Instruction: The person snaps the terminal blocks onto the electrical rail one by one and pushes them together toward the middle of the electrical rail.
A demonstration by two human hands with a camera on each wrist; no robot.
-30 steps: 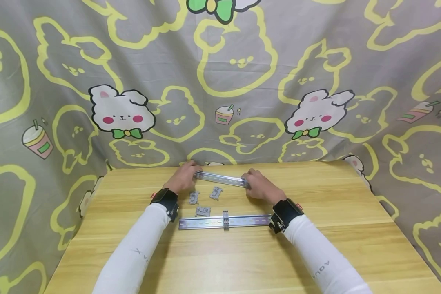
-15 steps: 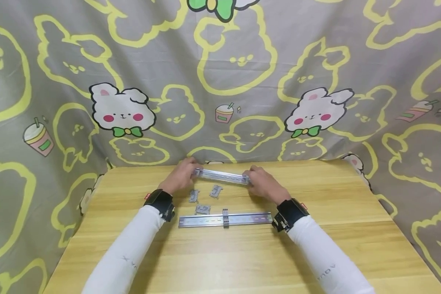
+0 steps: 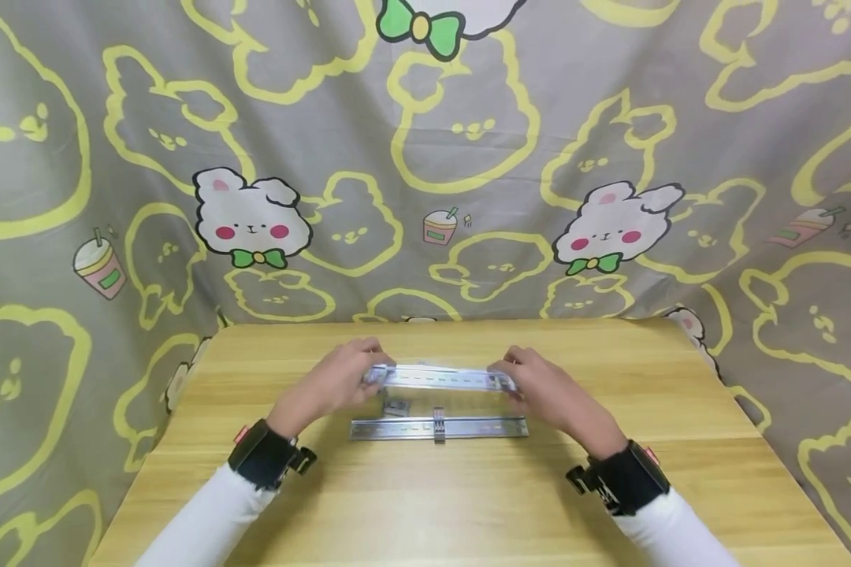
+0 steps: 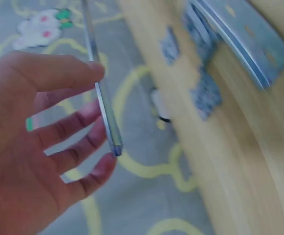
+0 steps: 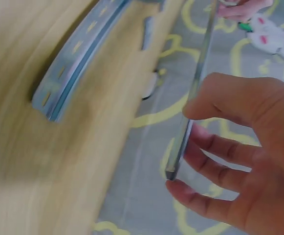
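Observation:
A slotted metal DIN rail [image 3: 440, 379] is held up over the table between both hands. My left hand [image 3: 340, 374] pinches one end, thumb on one side and fingertips on the other. The opposite end is pinched the same way by my right hand [image 3: 542, 387]. Below lies a second DIN rail [image 3: 397, 429] on the table, with small grey terminal blocks [image 3: 439, 425] clipped across its middle. Behind it a loose grey terminal block [image 3: 397, 407] shows under the held rail, which hides others in the head view. The left wrist view shows another loose terminal block [image 4: 170, 46].
The wooden table [image 3: 425, 504] ends at the back against a grey curtain [image 3: 369, 134] with yellow cartoon outlines. Curtain also hangs along both sides. Black wrist cameras sit on both wrists.
Both hands have lifted the held rail and brought it nearer, from behind the loose terminal blocks to above them. The rail has turned more level across the view. The lower rail stays put.

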